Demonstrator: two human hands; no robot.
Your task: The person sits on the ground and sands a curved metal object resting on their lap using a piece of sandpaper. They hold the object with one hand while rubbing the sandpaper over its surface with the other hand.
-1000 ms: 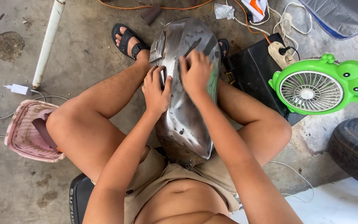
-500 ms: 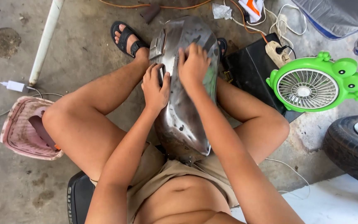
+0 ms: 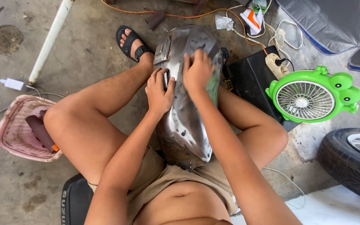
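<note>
So the piece being worked is a bare metal motorcycle fuel tank (image 3: 184, 125), teardrop shaped, stripped down to dull grey steel with dark scuffs and a few shiny patches. It's lying lengthwise between the knees, narrow end toward the lap, wide rounded end out near the feet. There's a squarish metal fitting sticking off the far left edge, and a bit of green showing along the right flank. The top surface faces up and it looks pretty steady, propped against the legs.
</note>
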